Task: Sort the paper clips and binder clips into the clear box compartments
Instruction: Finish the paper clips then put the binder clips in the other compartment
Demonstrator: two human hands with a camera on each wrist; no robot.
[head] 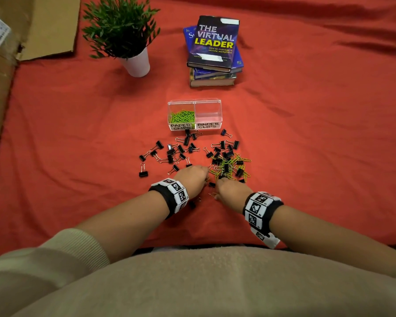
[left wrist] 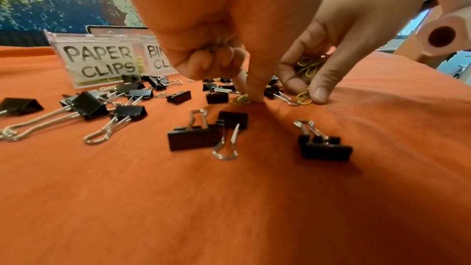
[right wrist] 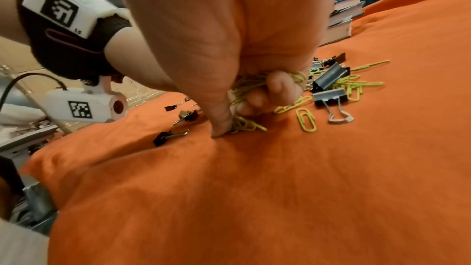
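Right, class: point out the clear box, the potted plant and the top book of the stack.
clear box (head: 208, 104): head view, on the back rim of its right compartment.
potted plant (head: 137, 65): head view, on the white pot.
top book (head: 214, 42): head view, on the front cover, at its title.

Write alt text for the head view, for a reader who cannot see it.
Both hands, left hand and right hand, reach into a scatter of black binder clips and green paper clips on a red cloth. Beyond them, the clear box holds green clips in its PAPER CLIPS side; its BINDER CLIPS side looks empty. A potted plant and stacked books sit farther back.
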